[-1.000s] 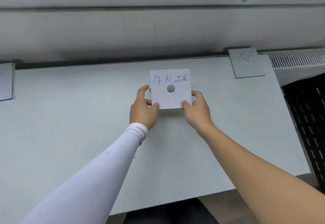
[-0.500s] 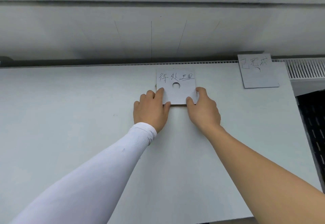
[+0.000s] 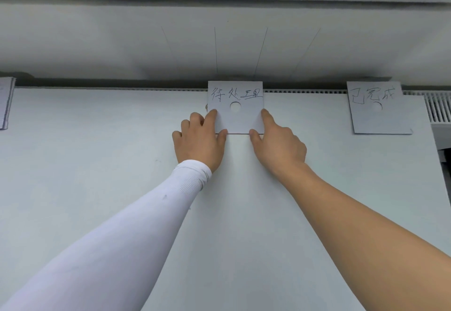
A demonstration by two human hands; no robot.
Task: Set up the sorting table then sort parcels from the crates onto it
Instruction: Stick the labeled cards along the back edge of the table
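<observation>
A white square card (image 3: 244,121) with handwritten characters and a round hole lies flat at the far edge of the pale sorting table (image 3: 97,164), its top edge over the table's back rim. My left hand (image 3: 199,142), in a white sleeve, presses its index finger and thumb on the card's lower left corner. My right hand (image 3: 278,145) touches the card's right edge with a straight index finger, its thumb at the lower right corner.
A second handwritten card (image 3: 380,115) lies at the table's far right. The edge of a third card (image 3: 5,103) shows at the far left. A ribbed vent grille (image 3: 436,108) runs behind the table on the right, below a pale wall.
The card was held up in both hands' pinch; it has been laid flat and slid away to the table's far edge. Both hands moved forward with it.
</observation>
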